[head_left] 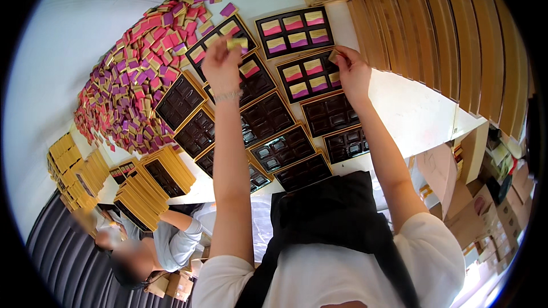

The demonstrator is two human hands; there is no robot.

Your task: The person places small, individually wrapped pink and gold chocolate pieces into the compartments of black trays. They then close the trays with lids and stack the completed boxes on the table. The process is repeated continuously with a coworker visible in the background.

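My left hand [221, 65] pinches a small yellow-and-purple wrapped packet [238, 43], slightly blurred, over a black compartment tray [194, 47] in a gold-edged box. That tray holds several packets, partly hidden by the hand. Between the fingertips of my right hand [354, 73] is another small wrapped packet [333, 56], mostly covered. It is at the upper right corner of a second black tray [329, 67], where pink and purple packets fill most compartments. Just behind lies a filled tray [260, 28] with two rows of packets. A tray [260, 84] beside my left wrist shows one pink packet.
Several trays without packets [282, 147] lie nearer my black apron [325, 211]. A large heap of loose packets [137, 80] spreads at the left. Stacked gold-edged boxes [140, 197] stand near left, with a co-worker [154, 251] beside them. Long brown box stacks [422, 34] line the right.
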